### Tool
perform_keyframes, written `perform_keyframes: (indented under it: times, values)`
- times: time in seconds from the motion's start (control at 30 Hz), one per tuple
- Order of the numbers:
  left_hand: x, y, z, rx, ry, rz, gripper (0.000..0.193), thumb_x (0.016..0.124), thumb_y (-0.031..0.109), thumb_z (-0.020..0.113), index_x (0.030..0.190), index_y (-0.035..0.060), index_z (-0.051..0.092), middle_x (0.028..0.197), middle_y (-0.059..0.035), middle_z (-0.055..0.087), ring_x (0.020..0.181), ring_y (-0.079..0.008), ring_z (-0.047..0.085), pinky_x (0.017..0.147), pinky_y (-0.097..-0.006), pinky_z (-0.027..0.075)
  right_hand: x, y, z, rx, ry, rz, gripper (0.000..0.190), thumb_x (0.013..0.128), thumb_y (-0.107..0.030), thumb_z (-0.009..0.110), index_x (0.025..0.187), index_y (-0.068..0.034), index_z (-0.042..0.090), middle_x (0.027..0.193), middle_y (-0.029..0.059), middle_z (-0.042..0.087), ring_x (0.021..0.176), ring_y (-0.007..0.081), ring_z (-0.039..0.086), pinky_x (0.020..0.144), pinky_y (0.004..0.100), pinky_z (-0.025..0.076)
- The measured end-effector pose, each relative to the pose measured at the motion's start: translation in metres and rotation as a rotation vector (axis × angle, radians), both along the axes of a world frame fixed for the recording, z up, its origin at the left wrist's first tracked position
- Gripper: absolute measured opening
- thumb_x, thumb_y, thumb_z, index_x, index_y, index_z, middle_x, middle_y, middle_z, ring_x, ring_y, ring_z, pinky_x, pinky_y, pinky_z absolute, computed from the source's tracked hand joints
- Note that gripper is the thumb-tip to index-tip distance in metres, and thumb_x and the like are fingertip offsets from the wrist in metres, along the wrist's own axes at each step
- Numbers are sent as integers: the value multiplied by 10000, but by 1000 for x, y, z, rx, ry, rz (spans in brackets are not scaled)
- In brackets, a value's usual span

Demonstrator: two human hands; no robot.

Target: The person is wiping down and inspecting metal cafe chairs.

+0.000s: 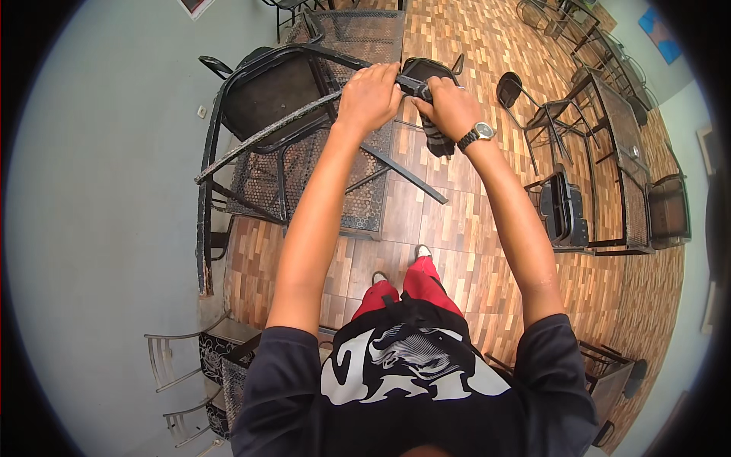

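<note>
An upturned chair with a black metal frame (274, 54) and a dark seat panel (268, 103) rests on a perforated metal table (360, 211) before me. My left hand (371, 94) lies over the upper right part of the frame, its fingers curled on the bar. Just to its right, my right hand (451, 108), with a wristwatch, grips a dark patterned cloth (438, 137) against the end of the same frame. The cloth hangs below the palm. Whether the left fingers close fully round the bar is hidden.
A pale wall (114, 171) runs along the left side. Another black chair (428, 68) stands beyond my hands. More chairs (562, 205) and a long table (617, 131) are at the right. Chairs with metal backs (163, 363) are at the lower left.
</note>
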State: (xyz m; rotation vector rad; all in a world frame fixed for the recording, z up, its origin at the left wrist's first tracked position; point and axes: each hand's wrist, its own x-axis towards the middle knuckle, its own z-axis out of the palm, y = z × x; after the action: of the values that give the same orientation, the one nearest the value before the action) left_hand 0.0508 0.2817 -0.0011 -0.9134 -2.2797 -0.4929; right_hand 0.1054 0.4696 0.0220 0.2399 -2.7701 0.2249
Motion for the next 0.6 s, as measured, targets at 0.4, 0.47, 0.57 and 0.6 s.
perform_keyframes:
  times: [0.4,0.47,0.57,0.6]
  values:
    - [3,5,-3,36,38,17,462,904,199,560,1315,-7,593,1239,-188,664,1173,-340,624,1044,-436,467,-27,-11,8,-4,-95,85,382,921,-382,682,998,-8,667,991,205,710,916,388,709,802,476,572]
    - [0,2,-2,16,25,13,469,903,204,562,1323,-6,589,1247,-190,661,1182,-340,622,1047,-435,466,-27,-12,8,3,-115,87,396,923,-395,682,1011,-10,661,993,205,709,923,390,708,802,480,572]
    - [1,-1,-2,-11,8,21,483,912,214,562,1345,0,576,1276,-194,651,1228,-341,601,1067,-446,451,-22,-7,-2,-25,-37,74,439,922,-440,684,1047,-21,641,1020,201,701,924,394,707,793,477,575]
    - [0,-1,-2,-28,11,32,481,929,237,562,1348,1,576,1286,-194,648,1248,-341,589,1080,-450,439,-19,-5,-3,-24,-33,74,439,922,-440,684,1047,-21,641,1020,201,701,924,394,707,793,477,575]
